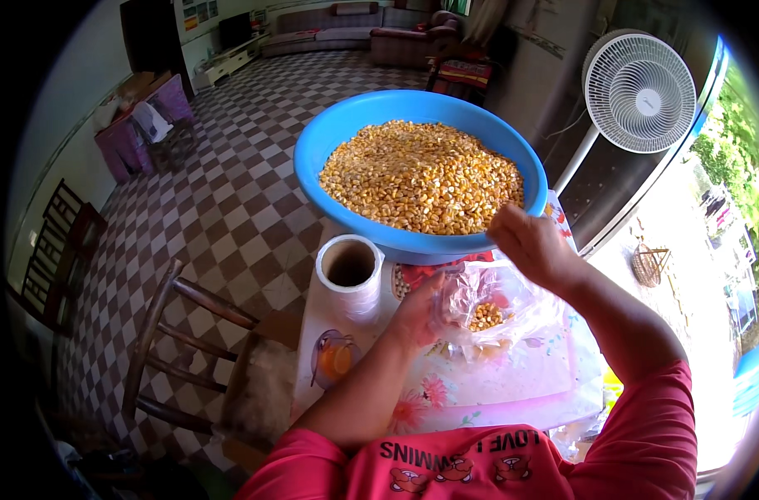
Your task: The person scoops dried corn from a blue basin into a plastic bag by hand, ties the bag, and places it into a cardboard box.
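My left hand (420, 309) grips the side of a clear plastic bag (529, 306), which stands open on the table. Some corn kernels (486, 317) lie inside the bag. Beyond it, a large blue plastic basin (417, 245) holds a heap of dried corn kernels (417, 175). Curled at the basin's near right rim is my right hand (529, 244), above and to the right of the bag; whether it holds kernels is hidden by the fingers. A roll of clear plastic bags or film (351, 281) stands upright to the left of my left hand.
A flowered cloth (492, 400) covers the table. To its left is a wooden chair (192, 350) with a cardboard box (261, 387) on or beside it. A white fan (642, 94) stands at the right, behind the table, near a bright doorway.
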A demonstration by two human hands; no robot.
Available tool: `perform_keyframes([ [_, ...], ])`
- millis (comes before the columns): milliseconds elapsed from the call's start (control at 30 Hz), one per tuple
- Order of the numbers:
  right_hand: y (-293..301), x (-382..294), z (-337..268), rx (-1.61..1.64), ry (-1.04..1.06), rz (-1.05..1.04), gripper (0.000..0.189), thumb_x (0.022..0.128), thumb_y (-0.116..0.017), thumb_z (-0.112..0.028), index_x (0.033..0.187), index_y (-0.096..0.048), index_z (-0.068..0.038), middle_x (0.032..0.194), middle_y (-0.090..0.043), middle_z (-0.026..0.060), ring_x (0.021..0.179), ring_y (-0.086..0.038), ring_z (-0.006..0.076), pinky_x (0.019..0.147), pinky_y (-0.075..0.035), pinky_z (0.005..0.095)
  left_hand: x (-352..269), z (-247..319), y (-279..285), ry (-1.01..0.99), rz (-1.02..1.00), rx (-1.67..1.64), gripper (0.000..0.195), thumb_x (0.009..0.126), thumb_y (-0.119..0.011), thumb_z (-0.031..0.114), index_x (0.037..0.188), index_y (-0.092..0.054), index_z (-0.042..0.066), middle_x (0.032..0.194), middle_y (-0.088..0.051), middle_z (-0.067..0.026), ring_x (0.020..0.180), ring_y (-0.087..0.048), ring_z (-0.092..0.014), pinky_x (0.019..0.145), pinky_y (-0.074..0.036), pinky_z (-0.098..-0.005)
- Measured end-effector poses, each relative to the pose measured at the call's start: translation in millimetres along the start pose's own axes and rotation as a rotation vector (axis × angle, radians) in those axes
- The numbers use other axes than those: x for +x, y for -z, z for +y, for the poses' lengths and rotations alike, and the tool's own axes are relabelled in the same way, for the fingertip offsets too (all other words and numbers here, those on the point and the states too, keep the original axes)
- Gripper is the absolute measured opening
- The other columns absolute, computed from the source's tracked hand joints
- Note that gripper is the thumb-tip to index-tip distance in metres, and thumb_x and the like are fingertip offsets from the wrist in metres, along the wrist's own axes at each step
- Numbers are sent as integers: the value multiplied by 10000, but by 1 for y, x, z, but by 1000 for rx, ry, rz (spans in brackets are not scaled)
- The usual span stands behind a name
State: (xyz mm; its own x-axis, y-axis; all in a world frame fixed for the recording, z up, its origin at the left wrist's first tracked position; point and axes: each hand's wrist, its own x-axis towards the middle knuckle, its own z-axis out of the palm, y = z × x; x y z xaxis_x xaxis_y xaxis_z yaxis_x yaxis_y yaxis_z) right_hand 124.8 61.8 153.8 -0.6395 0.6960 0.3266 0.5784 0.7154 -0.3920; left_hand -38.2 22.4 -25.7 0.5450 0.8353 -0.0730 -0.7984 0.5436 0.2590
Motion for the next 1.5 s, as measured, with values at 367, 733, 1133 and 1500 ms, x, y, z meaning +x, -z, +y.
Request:
perform_keyframes([
  [367, 0, 20, -1, -195, 35, 22, 228, 831, -589, -282, 868, -532, -64, 745, -580, 134, 665, -591, 335, 569, -459, 426, 8, -2, 14, -24, -73, -12, 423, 866, -555, 339, 1179, -507, 59, 1055, -608, -88, 919, -603, -209, 720, -516, -350],
  [733, -31, 80, 11, -413, -247, -79, 399, 883, -444, -425, 907, -538, -38, 810, -628, 206, 763, -613, 379, 700, -480, 471, -7, -2, -28, -68, 126, 32, 335, 875, -523, 358, 1032, -561, 64, 761, -616, -43, 542, -542, -137, 519, -458, -278],
  [1133, -2, 12, 5, -10, -37, 76, 209, 850, -583, -209, 780, -508, -28, 676, -569, 157, 645, -587, 336, 570, -453, 393, -6, 0, -24, -45, 156, 60, 316, 880, -514, 376, 979, -564, 80, 693, -597, -25, 495, -516, -109, 464, -428, -248],
  [1500, -8, 12, -2, -160, 246, 94, 181, 805, -607, -187, 717, -525, -51, 674, -519, 111, 601, -565, 300, 518, -445, 398, -2, -2, -20, -24, 26, 11, 314, 871, -535, 365, 1012, -554, 85, 750, -599, -28, 505, -523, -122, 471, -435, -259],
])
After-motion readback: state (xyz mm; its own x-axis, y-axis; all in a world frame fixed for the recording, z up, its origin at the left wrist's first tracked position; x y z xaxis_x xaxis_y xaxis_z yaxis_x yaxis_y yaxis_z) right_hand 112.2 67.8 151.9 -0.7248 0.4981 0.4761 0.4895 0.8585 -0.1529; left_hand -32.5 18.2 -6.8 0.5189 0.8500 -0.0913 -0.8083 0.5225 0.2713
